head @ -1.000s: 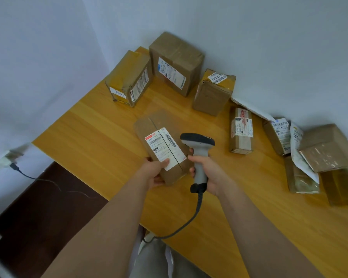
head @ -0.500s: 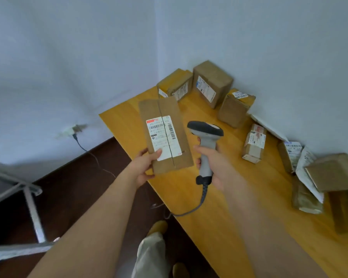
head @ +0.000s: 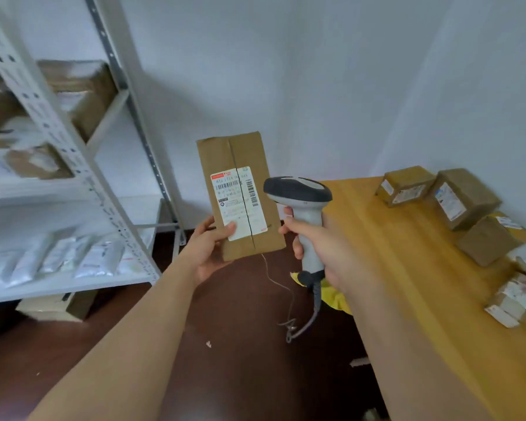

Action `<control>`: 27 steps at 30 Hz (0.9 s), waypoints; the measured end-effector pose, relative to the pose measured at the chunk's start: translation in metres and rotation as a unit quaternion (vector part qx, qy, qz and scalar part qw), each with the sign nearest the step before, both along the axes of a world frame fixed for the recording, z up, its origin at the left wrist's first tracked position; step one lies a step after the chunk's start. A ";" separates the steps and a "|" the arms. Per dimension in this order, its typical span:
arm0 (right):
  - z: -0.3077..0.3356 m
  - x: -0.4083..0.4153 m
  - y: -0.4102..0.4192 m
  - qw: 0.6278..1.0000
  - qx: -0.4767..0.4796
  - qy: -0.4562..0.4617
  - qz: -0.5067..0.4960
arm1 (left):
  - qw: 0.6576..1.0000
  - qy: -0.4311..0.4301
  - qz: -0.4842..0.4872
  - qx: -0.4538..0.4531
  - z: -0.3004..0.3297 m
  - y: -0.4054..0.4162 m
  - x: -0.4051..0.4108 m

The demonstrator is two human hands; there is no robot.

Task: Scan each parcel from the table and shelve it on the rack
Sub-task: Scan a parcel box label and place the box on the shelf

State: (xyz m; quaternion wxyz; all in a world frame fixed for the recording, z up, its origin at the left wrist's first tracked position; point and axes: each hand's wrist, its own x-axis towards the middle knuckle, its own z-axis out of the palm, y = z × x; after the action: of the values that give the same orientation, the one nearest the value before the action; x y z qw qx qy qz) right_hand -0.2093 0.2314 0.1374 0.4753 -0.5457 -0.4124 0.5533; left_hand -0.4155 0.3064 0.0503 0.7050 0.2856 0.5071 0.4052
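Note:
My left hand (head: 207,250) grips the lower edge of a flat brown cardboard parcel (head: 240,159), held upright in mid-air with its white barcode label (head: 239,202) facing me. Just to its right, my right hand (head: 325,253) grips the handle of a grey barcode scanner (head: 298,192), whose dark head sits beside the label. The scanner's coiled cable (head: 307,317) hangs down toward the floor. Both hands are above the dark floor, between the rack and the table.
A white metal rack (head: 82,174) stands on the left with boxes on upper shelves and several white bags (head: 61,256) lower down. The wooden table (head: 413,284) on the right carries several brown parcels (head: 465,196). A box lies under the rack.
The view has swung left from the table toward the rack. Both hands carried the parcel and scanner off the table edge and over the floor. Both grips are unchanged.

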 end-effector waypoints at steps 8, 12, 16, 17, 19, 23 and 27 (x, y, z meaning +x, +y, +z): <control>-0.002 -0.297 -0.014 0.986 -0.002 0.022 0.166 | 0.989 0.027 0.148 -0.002 0.003 -0.100 -0.303; 0.003 -0.442 -0.032 0.971 -0.024 0.021 0.236 | 0.968 0.043 0.245 -0.014 0.009 -0.157 -0.454; 0.008 -0.547 -0.041 0.962 -0.041 0.021 0.270 | 0.934 0.010 0.356 -0.020 0.013 -0.185 -0.555; 0.008 -0.571 -0.041 0.960 -0.045 0.023 0.277 | 0.927 -0.003 0.375 -0.016 0.013 -0.188 -0.576; 0.007 -0.613 -0.036 0.956 -0.051 0.025 0.289 | 0.918 -0.007 0.397 -0.005 0.013 -0.190 -0.612; 0.000 -0.693 -0.011 0.956 -0.049 0.012 0.289 | 0.907 0.017 0.420 0.005 0.015 -0.179 -0.682; -0.006 -0.779 0.034 0.964 -0.030 0.014 0.265 | 0.890 0.041 0.453 -0.001 0.024 -0.152 -0.754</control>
State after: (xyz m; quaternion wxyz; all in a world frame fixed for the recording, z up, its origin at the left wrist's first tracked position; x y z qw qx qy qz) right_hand -0.9888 0.2650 0.1313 0.3010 -0.4234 -0.5185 0.6792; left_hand -1.1693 0.1542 0.0743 0.4236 0.0404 0.6102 0.6682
